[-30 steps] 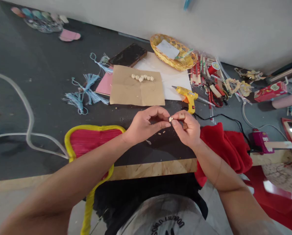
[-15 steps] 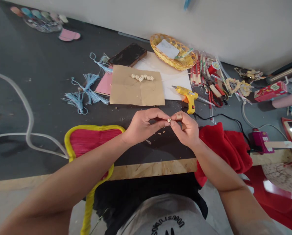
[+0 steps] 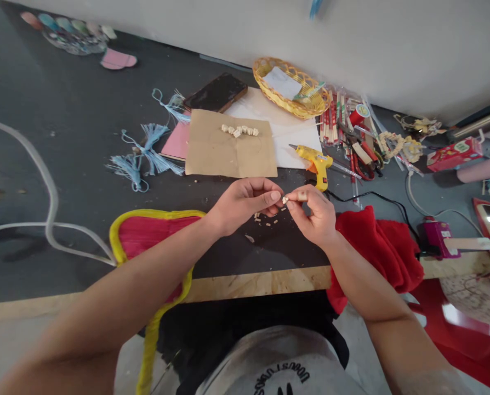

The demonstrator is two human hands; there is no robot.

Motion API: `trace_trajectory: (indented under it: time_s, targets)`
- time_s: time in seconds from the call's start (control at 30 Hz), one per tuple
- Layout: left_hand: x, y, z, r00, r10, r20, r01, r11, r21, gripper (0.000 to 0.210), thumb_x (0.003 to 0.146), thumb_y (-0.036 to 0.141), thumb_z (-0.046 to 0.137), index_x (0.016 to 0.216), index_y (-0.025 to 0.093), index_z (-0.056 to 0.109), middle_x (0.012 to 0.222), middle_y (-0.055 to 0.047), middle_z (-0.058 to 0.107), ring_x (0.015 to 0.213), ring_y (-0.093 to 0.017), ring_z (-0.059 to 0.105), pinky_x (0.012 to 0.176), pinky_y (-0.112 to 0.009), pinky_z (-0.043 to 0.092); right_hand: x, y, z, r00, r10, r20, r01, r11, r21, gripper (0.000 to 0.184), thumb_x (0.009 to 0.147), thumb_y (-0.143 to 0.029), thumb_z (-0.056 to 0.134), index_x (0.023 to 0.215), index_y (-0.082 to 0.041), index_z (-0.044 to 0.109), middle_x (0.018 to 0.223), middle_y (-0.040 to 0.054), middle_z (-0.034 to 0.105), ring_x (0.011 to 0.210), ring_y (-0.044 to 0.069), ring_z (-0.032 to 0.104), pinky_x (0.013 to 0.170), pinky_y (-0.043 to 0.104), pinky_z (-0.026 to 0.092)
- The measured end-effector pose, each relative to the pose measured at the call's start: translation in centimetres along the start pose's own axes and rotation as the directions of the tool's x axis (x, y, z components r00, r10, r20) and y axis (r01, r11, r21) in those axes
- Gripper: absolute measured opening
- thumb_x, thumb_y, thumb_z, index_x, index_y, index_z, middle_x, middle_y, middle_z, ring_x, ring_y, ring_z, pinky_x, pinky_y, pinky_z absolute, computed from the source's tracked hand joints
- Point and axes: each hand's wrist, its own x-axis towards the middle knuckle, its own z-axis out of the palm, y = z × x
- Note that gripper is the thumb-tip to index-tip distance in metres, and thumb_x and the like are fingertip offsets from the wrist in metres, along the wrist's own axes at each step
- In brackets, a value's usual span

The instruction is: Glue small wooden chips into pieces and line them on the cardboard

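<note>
Between the thumb and forefinger of my right hand (image 3: 313, 214) is a tiny cream-coloured cluster of small pieces (image 3: 285, 201). My left hand (image 3: 245, 204) is just left of it, thumb pressed against curled fingers; whatever they hold, if anything, is hidden. Below the hands, several tiny pale wooden bits (image 3: 268, 223) lie scattered on the dark tabletop (image 3: 228, 258). Beyond them, a row of similar cream clusters (image 3: 240, 130) rests on a folded brown paper (image 3: 216, 156). A yellow glue gun (image 3: 319, 164) lies to the right of the paper.
Light blue tassels (image 3: 148, 145) lie left of the paper, near a dark phone (image 3: 216, 92). A wicker basket (image 3: 265, 96) sits at the back. Wrapped sticks and tools crowd the right, with a red cloth (image 3: 376, 247) by my right forearm. A yellow-edged magenta piece (image 3: 146, 238) lies under my left forearm.
My left fingers have come off the small cream cluster and drawn slightly left, with the thumb closed over them. The cluster stays in my right fingertips.
</note>
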Motion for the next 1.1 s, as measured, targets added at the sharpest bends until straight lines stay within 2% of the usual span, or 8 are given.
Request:
trace_trajectory:
  time_s: [0.2, 0.63, 0.8, 0.9, 1.0, 1.03, 1.1]
  targets:
    - [0.0, 0.2, -0.1, 0.99, -0.14, 0.037, 0.137, 0.989, 0.063, 0.034, 0.073, 0.044, 0.08, 0.077, 0.011, 0.07, 0.071, -0.004, 0.072, 0.061, -0.009, 0.064, 0.058, -0.019, 0.052, 0.0, 0.2, 0.0, 0.998, -0.055, -0.014, 0.054, 0.996, -0.066, 0.008, 0.091, -0.015, 0.059, 0.095, -0.022, 0.06, 0.085, 0.0024, 0.068, 0.074, 0.013, 0.065, 0.067, 0.029, 0.056]
    - [-0.1, 0.6, -0.1, 0.987, -0.15, 0.049, 0.149, 0.988, 0.036, 0.027, 0.069, 0.035, 0.084, 0.076, 0.012, 0.073, 0.071, -0.004, 0.072, 0.059, -0.009, 0.063, 0.057, -0.019, 0.052, -0.4, 0.3, 0.1, 0.997, -0.062, 0.041, 0.064, 0.997, -0.047, 0.012, 0.09, -0.014, 0.059, 0.097, -0.023, 0.062, 0.091, 0.0035, 0.069, 0.081, 0.015, 0.067, 0.071, 0.029, 0.057]
    - [0.2, 0.9, -1.0, 0.994, -0.108, -0.033, 0.104, 0.987, -0.121, 0.025, 0.069, 0.035, 0.084, 0.077, 0.014, 0.072, 0.071, -0.003, 0.072, 0.056, -0.009, 0.063, 0.053, -0.018, 0.052, 0.0, 0.3, -0.4, 0.998, 0.062, 0.034, -0.058, 0.993, -0.107, 0.017, 0.092, -0.02, 0.056, 0.108, -0.022, 0.06, 0.094, 0.0046, 0.069, 0.07, 0.013, 0.063, 0.068, 0.031, 0.057]
    - [0.5, 1.0, -1.5, 0.994, -0.056, -0.098, 0.035, 0.978, -0.207, 0.025, 0.067, 0.034, 0.086, 0.078, 0.016, 0.073, 0.076, -0.002, 0.073, 0.058, -0.007, 0.062, 0.054, -0.017, 0.053, 0.5, 1.5, -1.5, 0.995, 0.098, 0.02, -0.091, 0.972, -0.217, 0.016, 0.092, -0.023, 0.056, 0.107, -0.021, 0.061, 0.101, 0.0073, 0.067, 0.076, 0.016, 0.063, 0.072, 0.034, 0.056]
    - [0.5, 0.9, -1.7, 0.993, -0.051, -0.106, 0.024, 0.971, -0.239, 0.024, 0.066, 0.032, 0.087, 0.08, 0.016, 0.074, 0.085, -0.003, 0.073, 0.062, -0.007, 0.062, 0.055, -0.017, 0.053, 0.8, 3.5, -3.1, 0.985, 0.143, -0.099, -0.171, 0.902, -0.396, 0.018, 0.09, -0.03, 0.058, 0.105, -0.02, 0.061, 0.106, 0.0118, 0.066, 0.095, 0.024, 0.062, 0.081, 0.041, 0.055]
    - [0.5, 0.9, -1.6, 0.994, -0.059, -0.096, 0.034, 0.97, -0.239, 0.024, 0.066, 0.031, 0.087, 0.08, 0.016, 0.074, 0.086, -0.003, 0.073, 0.063, -0.007, 0.062, 0.055, -0.018, 0.054, 0.9, 4.3, -3.6, 0.971, 0.194, -0.14, -0.237, 0.868, -0.438, 0.021, 0.09, -0.032, 0.058, 0.106, -0.019, 0.06, 0.108, 0.0129, 0.066, 0.095, 0.025, 0.062, 0.082, 0.043, 0.054]
    - [0.3, 0.8, -1.4, 0.995, -0.073, -0.074, 0.054, 0.969, -0.24, 0.024, 0.065, 0.031, 0.088, 0.078, 0.016, 0.074, 0.087, -0.003, 0.072, 0.065, -0.007, 0.062, 0.056, -0.018, 0.054, 0.8, 5.5, -4.3, 0.927, 0.343, -0.148, -0.371, 0.799, -0.474, 0.031, 0.088, -0.04, 0.059, 0.11, -0.018, 0.057, 0.108, 0.0133, 0.065, 0.082, 0.023, 0.063, 0.079, 0.044, 0.054]
